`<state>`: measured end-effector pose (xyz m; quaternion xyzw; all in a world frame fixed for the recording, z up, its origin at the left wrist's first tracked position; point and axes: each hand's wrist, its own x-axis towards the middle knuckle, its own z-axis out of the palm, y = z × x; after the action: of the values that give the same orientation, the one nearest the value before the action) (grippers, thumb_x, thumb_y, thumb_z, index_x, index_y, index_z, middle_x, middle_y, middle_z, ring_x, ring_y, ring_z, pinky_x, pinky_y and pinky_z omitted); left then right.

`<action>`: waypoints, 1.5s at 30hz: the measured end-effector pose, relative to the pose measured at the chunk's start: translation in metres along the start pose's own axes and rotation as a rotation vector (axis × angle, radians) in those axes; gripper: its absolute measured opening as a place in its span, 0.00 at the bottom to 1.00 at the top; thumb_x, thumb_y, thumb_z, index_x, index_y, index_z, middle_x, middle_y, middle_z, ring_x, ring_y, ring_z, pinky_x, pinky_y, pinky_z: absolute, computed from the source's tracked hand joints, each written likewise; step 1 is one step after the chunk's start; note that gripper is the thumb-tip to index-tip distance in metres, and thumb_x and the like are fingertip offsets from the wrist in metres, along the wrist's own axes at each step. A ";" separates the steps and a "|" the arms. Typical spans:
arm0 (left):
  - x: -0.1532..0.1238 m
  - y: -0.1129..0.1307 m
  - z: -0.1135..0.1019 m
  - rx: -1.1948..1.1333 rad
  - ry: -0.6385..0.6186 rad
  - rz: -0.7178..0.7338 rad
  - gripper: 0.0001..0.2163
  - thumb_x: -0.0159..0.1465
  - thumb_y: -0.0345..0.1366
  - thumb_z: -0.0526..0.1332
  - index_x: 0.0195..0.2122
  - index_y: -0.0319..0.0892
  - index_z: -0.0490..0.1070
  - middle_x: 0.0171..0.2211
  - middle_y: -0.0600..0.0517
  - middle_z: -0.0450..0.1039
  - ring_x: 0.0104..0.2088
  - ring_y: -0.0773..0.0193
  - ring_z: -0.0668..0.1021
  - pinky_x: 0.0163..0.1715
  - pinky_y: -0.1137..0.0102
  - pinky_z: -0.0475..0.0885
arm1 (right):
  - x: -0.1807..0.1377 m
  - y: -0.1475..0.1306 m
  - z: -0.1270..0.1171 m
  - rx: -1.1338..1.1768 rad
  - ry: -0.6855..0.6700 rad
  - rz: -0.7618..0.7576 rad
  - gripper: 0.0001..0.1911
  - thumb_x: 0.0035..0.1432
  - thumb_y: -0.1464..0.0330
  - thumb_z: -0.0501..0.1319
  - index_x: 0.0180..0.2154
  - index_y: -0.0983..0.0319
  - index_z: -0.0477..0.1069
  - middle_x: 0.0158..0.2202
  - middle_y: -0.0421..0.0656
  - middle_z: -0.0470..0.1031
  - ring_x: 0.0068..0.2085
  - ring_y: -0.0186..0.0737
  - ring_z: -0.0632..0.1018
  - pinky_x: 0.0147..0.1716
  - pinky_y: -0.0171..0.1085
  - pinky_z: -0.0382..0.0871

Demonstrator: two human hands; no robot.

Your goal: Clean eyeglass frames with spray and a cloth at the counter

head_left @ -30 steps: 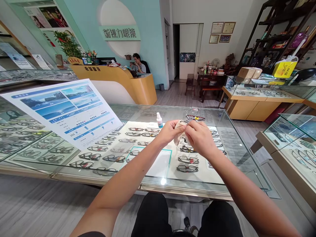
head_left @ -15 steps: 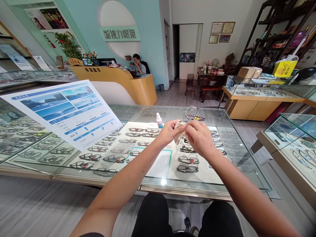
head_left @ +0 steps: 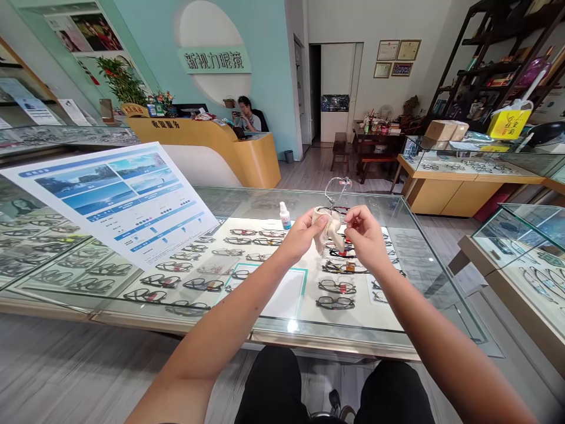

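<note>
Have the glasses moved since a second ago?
Yes. The glasses, held by the right hand and the left hand with its cloth, rose against the bottle and tipped upright.

left hand (head_left: 302,235), right hand (head_left: 366,238), both forearms: bare. black trousers (head_left: 273,383) on both thighs, cut by lower frame edge.

a small white spray bottle (head_left: 285,215) is stood on the glass worktop (head_left: 424,259), and a printed chart (head_left: 119,200) is propped at its left end. rows of spectacle frames (head_left: 198,282) are laid out beneath the glass. further back, a person (head_left: 245,115) is seated behind a yellow reception desk (head_left: 247,159), beside a potted plant (head_left: 121,79). framed certificates (head_left: 397,58) are hung on the far wall.
</note>
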<state>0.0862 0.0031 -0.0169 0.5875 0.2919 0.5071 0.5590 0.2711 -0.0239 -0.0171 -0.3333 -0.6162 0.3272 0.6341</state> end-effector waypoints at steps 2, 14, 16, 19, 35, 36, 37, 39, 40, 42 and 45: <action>0.000 -0.002 0.000 -0.017 -0.014 0.003 0.28 0.60 0.61 0.76 0.43 0.40 0.75 0.34 0.53 0.78 0.33 0.67 0.76 0.35 0.72 0.70 | 0.003 0.001 -0.002 0.195 -0.035 0.196 0.13 0.48 0.75 0.64 0.37 0.56 0.72 0.34 0.37 0.67 0.34 0.37 0.69 0.36 0.39 0.60; 0.001 -0.004 0.006 -0.039 0.039 -0.003 0.30 0.58 0.65 0.75 0.37 0.41 0.73 0.27 0.56 0.74 0.26 0.70 0.75 0.27 0.74 0.70 | 0.009 -0.009 0.002 0.682 -0.102 0.519 0.19 0.37 0.79 0.74 0.30 0.59 0.70 0.40 0.37 0.69 0.35 0.31 0.69 0.36 0.35 0.63; 0.002 -0.005 0.005 -0.040 -0.003 -0.034 0.30 0.60 0.66 0.73 0.39 0.41 0.73 0.27 0.55 0.75 0.24 0.68 0.76 0.24 0.73 0.71 | 0.009 -0.011 0.001 0.676 -0.096 0.530 0.19 0.38 0.79 0.74 0.30 0.59 0.69 0.40 0.37 0.69 0.35 0.32 0.69 0.35 0.35 0.63; 0.001 -0.006 0.004 -0.040 -0.020 -0.029 0.29 0.60 0.64 0.74 0.40 0.41 0.74 0.29 0.54 0.76 0.26 0.67 0.78 0.25 0.73 0.73 | 0.009 -0.013 0.000 0.649 -0.065 0.547 0.20 0.37 0.78 0.74 0.30 0.58 0.69 0.39 0.37 0.68 0.35 0.33 0.68 0.32 0.34 0.61; -0.001 -0.009 0.013 0.014 0.046 0.024 0.30 0.61 0.67 0.71 0.35 0.40 0.73 0.25 0.57 0.70 0.26 0.71 0.69 0.28 0.73 0.65 | 0.004 0.000 0.005 0.320 -0.042 0.373 0.15 0.52 0.54 0.79 0.35 0.55 0.83 0.45 0.41 0.81 0.46 0.42 0.76 0.51 0.42 0.69; -0.001 -0.009 0.013 0.028 0.050 0.031 0.30 0.63 0.67 0.70 0.34 0.41 0.73 0.25 0.57 0.69 0.25 0.71 0.68 0.28 0.73 0.64 | 0.003 0.001 0.006 0.325 -0.042 0.360 0.15 0.51 0.54 0.80 0.34 0.55 0.84 0.44 0.41 0.81 0.47 0.43 0.76 0.52 0.42 0.70; -0.001 -0.010 0.012 0.037 0.053 0.032 0.30 0.63 0.67 0.69 0.33 0.41 0.72 0.24 0.57 0.69 0.25 0.70 0.68 0.27 0.72 0.64 | 0.003 0.001 0.007 0.328 -0.042 0.351 0.15 0.51 0.54 0.80 0.33 0.54 0.84 0.44 0.41 0.81 0.47 0.43 0.77 0.52 0.42 0.70; -0.001 -0.013 0.010 0.038 0.028 0.002 0.30 0.64 0.68 0.68 0.34 0.41 0.73 0.24 0.56 0.71 0.24 0.69 0.71 0.27 0.72 0.65 | 0.003 0.002 0.008 0.337 -0.028 0.352 0.16 0.49 0.53 0.81 0.32 0.55 0.84 0.43 0.40 0.82 0.46 0.42 0.77 0.51 0.41 0.72; 0.000 -0.014 0.009 0.034 -0.001 -0.025 0.30 0.64 0.69 0.67 0.36 0.41 0.74 0.25 0.55 0.72 0.24 0.67 0.73 0.27 0.71 0.67 | 0.003 0.001 0.008 0.349 -0.016 0.369 0.17 0.47 0.53 0.82 0.32 0.55 0.84 0.43 0.40 0.82 0.44 0.41 0.77 0.49 0.41 0.72; 0.000 -0.015 0.006 0.019 -0.067 -0.072 0.30 0.65 0.68 0.67 0.38 0.40 0.75 0.26 0.52 0.76 0.25 0.64 0.77 0.30 0.70 0.71 | 0.004 0.000 0.007 0.395 0.017 0.435 0.19 0.45 0.53 0.83 0.33 0.55 0.84 0.43 0.41 0.83 0.42 0.40 0.78 0.45 0.40 0.73; 0.000 -0.014 0.003 -0.011 -0.133 -0.088 0.27 0.65 0.62 0.71 0.41 0.39 0.78 0.31 0.50 0.79 0.30 0.64 0.79 0.37 0.69 0.73 | 0.007 -0.002 0.004 0.478 0.055 0.537 0.21 0.41 0.55 0.85 0.34 0.57 0.84 0.43 0.41 0.85 0.38 0.39 0.78 0.39 0.38 0.73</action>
<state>0.0919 0.0045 -0.0294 0.6033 0.2769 0.4433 0.6023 0.2672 -0.0192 -0.0120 -0.3342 -0.3955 0.6079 0.6019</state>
